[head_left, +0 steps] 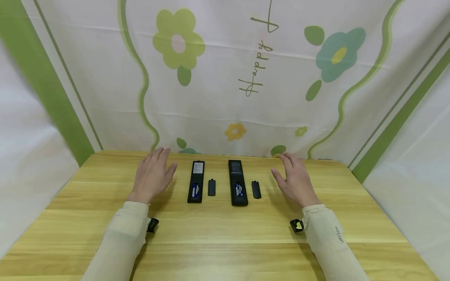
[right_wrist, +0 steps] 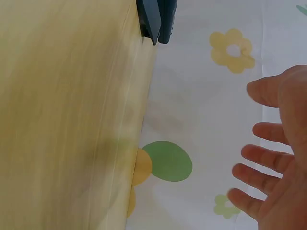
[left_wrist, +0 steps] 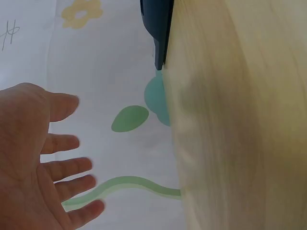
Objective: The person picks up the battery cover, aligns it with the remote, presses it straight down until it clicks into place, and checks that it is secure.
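Note:
Two black remote controls lie back side up on the table. The left remote control (head_left: 196, 181) bears a white label, and batteries (head_left: 195, 191) sit in its uncovered compartment. Batteries (head_left: 239, 190) also show in the wider right remote control (head_left: 236, 171). A small black battery cover (head_left: 211, 187) lies between the remotes; a second battery cover (head_left: 256, 189) is to the right of the wider one. My left hand (head_left: 151, 175), fingers extended and holding nothing, is left of the labelled remote. Right of the second cover, my right hand (head_left: 294, 179) is likewise empty, its fingers spread in the right wrist view.
The wooden table (head_left: 225, 242) reaches back to a white curtain (head_left: 225, 101) printed with flowers. Each wrist wears a small black device, the left device (head_left: 152, 225) and the right device (head_left: 297, 225). White fabric also hangs at both sides.

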A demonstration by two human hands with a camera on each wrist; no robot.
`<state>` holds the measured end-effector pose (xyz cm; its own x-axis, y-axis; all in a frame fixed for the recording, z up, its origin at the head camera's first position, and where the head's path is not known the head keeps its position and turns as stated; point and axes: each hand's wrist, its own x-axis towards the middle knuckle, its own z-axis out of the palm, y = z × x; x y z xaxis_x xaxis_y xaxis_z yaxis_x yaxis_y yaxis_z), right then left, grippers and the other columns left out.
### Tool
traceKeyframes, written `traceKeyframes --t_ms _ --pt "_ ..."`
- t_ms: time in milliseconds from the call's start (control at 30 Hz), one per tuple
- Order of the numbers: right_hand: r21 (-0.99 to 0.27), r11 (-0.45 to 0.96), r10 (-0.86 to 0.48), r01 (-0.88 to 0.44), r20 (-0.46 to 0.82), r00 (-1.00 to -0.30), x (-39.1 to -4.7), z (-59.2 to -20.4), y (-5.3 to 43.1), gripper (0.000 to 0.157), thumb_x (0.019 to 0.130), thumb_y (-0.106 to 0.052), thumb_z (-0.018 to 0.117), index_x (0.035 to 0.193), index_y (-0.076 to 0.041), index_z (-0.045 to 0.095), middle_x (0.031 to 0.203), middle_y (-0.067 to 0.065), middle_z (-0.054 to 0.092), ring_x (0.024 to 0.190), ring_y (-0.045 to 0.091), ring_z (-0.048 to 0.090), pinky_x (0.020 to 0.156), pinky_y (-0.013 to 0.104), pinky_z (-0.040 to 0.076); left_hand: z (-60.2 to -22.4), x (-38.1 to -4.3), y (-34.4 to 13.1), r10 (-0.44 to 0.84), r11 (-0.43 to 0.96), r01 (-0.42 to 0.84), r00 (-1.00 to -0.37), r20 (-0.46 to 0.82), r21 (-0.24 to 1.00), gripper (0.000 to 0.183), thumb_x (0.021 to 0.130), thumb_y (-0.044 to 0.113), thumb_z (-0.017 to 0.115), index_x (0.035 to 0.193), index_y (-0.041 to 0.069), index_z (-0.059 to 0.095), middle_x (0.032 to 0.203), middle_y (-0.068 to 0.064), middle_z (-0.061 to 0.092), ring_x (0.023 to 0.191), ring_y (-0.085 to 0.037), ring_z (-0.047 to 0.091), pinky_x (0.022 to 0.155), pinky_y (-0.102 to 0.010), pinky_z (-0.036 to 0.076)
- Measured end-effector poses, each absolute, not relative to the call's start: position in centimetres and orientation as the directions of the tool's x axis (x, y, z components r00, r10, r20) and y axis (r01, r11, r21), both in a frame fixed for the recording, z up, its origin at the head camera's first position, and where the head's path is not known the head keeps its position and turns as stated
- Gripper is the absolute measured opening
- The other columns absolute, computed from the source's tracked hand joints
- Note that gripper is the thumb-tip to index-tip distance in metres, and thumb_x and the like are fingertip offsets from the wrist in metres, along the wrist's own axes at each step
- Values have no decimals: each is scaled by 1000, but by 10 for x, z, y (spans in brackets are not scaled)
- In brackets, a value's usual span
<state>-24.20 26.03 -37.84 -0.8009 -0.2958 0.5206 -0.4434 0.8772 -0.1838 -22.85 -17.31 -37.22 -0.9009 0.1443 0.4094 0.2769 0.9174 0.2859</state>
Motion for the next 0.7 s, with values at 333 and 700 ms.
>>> traceKeyframes --t_ms 333,700 --pt "-208 867 -288 -452 531 -797 -239 -376 259 41 100 -23 66 133 0 59 127 20 60 116 41 56 95 59 47 -371 -227 -171 158 907 270 -929 334 322 52 101 25 61 142 -7 52 134 -32 57 120 -51 55 99 -65 45" --pt "-258 872 -275 -416 445 -852 -237 -376 256 32 101 -23 64 123 0 65 110 17 67 98 35 63 83 53 52 -371 -226 -165 315 814 336 -941 125 475 50 103 25 60 144 -4 53 136 -27 58 121 -44 58 98 -60 48"
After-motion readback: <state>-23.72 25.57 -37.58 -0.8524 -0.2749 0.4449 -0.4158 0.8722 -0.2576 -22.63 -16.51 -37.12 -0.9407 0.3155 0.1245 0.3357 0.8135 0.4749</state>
